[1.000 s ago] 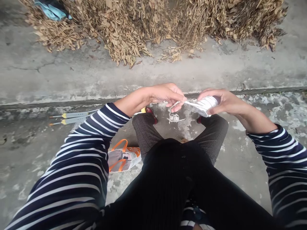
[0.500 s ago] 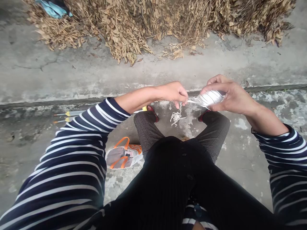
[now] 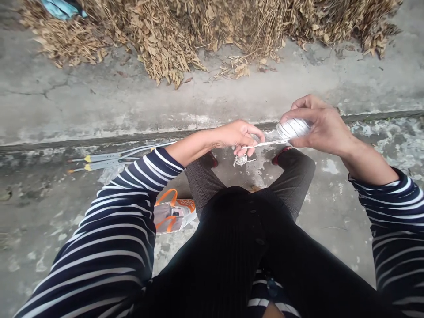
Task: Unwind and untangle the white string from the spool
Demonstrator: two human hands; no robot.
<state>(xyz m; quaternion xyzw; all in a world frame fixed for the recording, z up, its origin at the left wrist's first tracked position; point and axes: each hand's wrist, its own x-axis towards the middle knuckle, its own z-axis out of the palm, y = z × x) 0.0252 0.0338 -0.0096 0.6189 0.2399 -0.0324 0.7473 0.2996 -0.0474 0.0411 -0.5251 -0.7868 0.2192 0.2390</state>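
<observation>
My right hand [image 3: 316,126] is curled round a wound bundle of white cord [image 3: 293,128], with thumb below and fingers over the top. From the bundle a taut white strand [image 3: 271,143] runs left to my left hand [image 3: 243,136]. There it is pinched between thumb and fingers, with the index finger stretched out towards the bundle. Just under my left hand a tangled clump of white cord [image 3: 241,160] shows against the ground between my feet. Whether the clump hangs or lies there I cannot tell.
Left of me lie grey metal poles with yellow collars [image 3: 102,157], resembling crutches. A white bag with orange handles [image 3: 177,216] stands beside my leg. Dry leafy stalks [image 3: 172,39] are heaped on a raised concrete ledge [image 3: 132,106] ahead. A blue cloth [image 3: 61,9] rests at upper left.
My left hand has shifted slightly left and turned, its index finger now extended. More strand shows between the hands. My right hand still holds the bundle, slightly further right.
</observation>
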